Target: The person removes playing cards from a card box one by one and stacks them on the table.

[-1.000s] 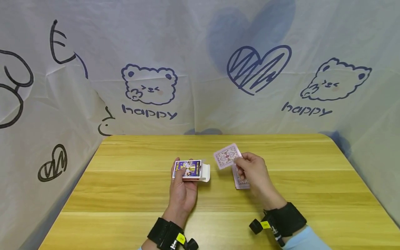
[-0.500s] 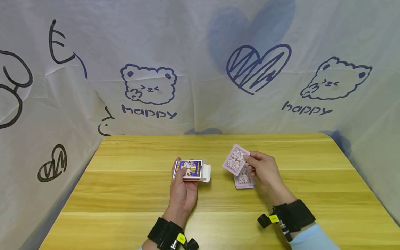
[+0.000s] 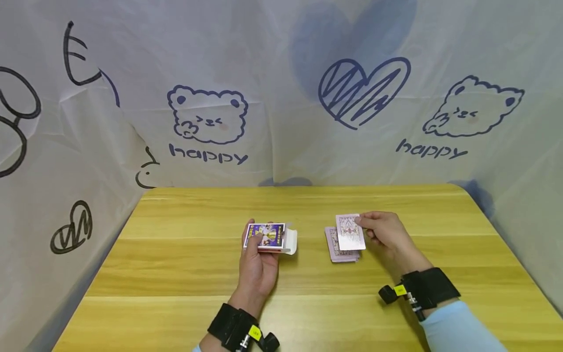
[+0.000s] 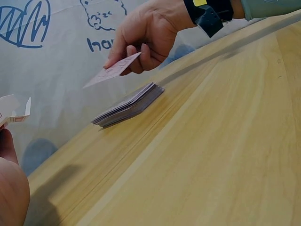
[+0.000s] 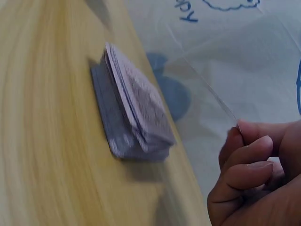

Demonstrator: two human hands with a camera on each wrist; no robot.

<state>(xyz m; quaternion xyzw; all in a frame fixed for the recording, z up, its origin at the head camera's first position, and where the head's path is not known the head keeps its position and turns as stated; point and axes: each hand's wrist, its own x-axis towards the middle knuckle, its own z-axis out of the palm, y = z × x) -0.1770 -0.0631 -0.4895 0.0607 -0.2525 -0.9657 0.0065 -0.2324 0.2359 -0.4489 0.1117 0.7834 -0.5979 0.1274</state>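
My left hand (image 3: 258,266) holds a card box (image 3: 273,235) with a purple and yellow printed face, thumb across its top. The box's white flap stands out at its right end, and that flap also shows at the left wrist view's edge. A playing card (image 3: 350,232) with a patterned pink back is pinched at its corner by my right hand (image 3: 387,234). Beneath this card, on the table, sits a stack of playing cards (image 3: 333,250), apart from it. In the right wrist view the stack (image 5: 136,103) has uneven edges, and the card appears edge-on.
The wooden table (image 3: 176,274) stretches out on both sides of the hands. A white cloth (image 3: 281,58) with drawn bears and a heart hangs behind it. Black straps with small cameras circle both wrists.
My right hand has moved to the right with the card, which has turned from slanted to nearly upright over the stack. My left hand and the box have stayed in place.
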